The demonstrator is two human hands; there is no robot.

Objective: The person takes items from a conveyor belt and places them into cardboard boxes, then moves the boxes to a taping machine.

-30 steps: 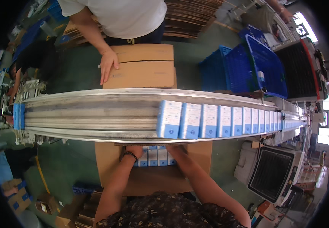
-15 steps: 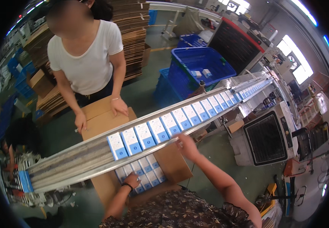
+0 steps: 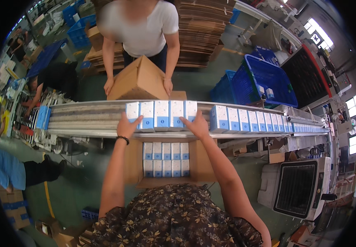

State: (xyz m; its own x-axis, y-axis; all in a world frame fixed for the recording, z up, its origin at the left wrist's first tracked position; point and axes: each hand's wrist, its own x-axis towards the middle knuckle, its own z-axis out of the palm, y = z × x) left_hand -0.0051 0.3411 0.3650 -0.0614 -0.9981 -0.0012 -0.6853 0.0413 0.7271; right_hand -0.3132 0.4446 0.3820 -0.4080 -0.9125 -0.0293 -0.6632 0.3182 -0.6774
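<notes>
Several small white-and-blue boxes stand side by side on the conveyor in front of me. My left hand presses against the left end of this row, its thumb across the front. At the right end sits my right hand, thumb on the front faces, so the row is gripped between both palms. Below the conveyor's near edge, an open cardboard carton holds packed small boxes in two rows. My hands hide parts of the end boxes.
More small boxes line the conveyor to the right, past a gap. Across it, a co-worker's hands hold a brown carton. Blue crates stand far right. A grey-white machine stands near right. Other people are at left.
My left hand has come up from the carton to the row's left end; my right hand now grips its other end. A gap separates this group. The co-worker's carton is now raised and angled.
</notes>
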